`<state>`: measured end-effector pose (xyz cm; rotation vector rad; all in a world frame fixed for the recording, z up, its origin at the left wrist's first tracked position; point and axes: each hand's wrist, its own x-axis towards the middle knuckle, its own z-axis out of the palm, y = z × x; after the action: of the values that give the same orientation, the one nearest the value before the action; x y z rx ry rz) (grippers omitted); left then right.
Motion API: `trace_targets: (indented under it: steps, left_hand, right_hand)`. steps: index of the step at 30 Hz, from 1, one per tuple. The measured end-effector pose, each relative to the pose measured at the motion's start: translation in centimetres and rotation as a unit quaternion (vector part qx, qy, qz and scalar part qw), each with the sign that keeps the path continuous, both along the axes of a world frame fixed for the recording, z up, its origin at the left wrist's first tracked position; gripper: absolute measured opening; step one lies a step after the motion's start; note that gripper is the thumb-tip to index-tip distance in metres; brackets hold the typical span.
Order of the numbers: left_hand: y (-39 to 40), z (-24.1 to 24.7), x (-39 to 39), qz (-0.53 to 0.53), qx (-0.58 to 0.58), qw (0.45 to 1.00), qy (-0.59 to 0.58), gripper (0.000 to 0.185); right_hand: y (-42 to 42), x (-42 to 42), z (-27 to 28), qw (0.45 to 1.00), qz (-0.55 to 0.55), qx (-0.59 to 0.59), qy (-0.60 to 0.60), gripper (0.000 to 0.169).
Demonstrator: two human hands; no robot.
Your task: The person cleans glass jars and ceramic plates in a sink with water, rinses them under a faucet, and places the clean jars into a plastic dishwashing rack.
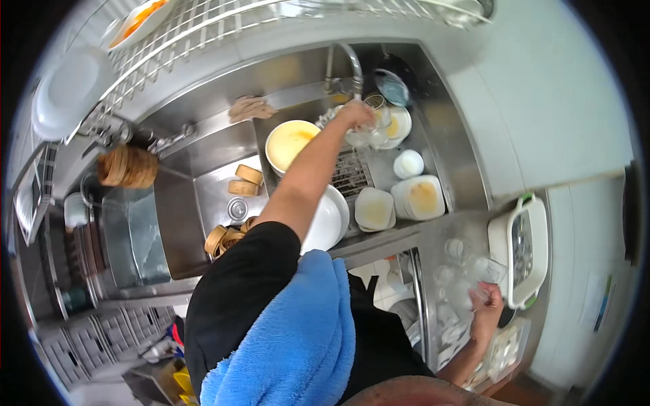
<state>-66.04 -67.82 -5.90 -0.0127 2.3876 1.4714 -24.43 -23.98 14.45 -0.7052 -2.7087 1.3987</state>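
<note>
At the back of the sink, below the curved faucet (353, 66), my left hand (356, 115) curls over a clear glass (358, 137); its fingertips are partly hidden. More clear glassware (378, 136) lies beside it, next to stacked soiled plates (401, 124). On the steel counter at the right, my right hand (486, 299) holds a clear glass (476, 298) among several other clear glasses (447, 276). A large white bowl with a yellow inside (289, 144) is partly behind my left forearm. Square white dishes with yellow residue (424, 197) are stacked near the sink's front edge.
Bamboo steamers (128, 166) stand at the left, with small bamboo rings (244, 188) in the middle basin. White bowls (327, 218) sit by my left arm. A white tub with green handles (541, 254) stands at the right. A wire rack (203, 30) hangs across the top.
</note>
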Motion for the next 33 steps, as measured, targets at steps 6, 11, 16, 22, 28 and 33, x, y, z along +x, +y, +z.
trace_targets:
  steps: [6, 11, 16, 22, 28, 33]
  left_hand:
    - [-7.6, -8.0, 2.2, 0.162, 0.275, 0.945, -0.071, 0.049]
    - [-5.8, -10.8, 11.5, 0.229, 0.752, 0.617, -0.008, 0.044]
    - [-8.6, -7.6, 15.3, 0.274, 0.855, 0.428, 0.108, 0.033]
    - [-12.7, -4.2, 20.6, 0.36, 0.772, 0.497, 0.167, 0.02]
    - [-18.6, -2.6, 32.2, 0.53, 0.682, 0.477, 0.164, 0.023]
    - [-22.6, -1.0, 45.1, 0.576, 0.616, 0.493, 0.215, 0.025]
  right_hand:
    - [-5.5, -7.3, -1.7, 0.993, 0.087, -0.071, -0.026, 0.028]
    - [-8.3, -14.9, -3.7, 0.959, 0.265, 0.093, 0.044, 0.025]
    - [-15.7, -27.4, -10.9, 0.928, 0.368, -0.061, -0.019, 0.024]
    - [-30.2, -42.8, -20.6, 0.885, 0.43, -0.136, -0.119, 0.027]
    - [-37.6, -45.7, -21.6, 0.704, 0.661, 0.209, 0.154, 0.02]
    - [-35.5, -42.8, -22.4, 0.748, 0.613, 0.194, 0.163, 0.03]
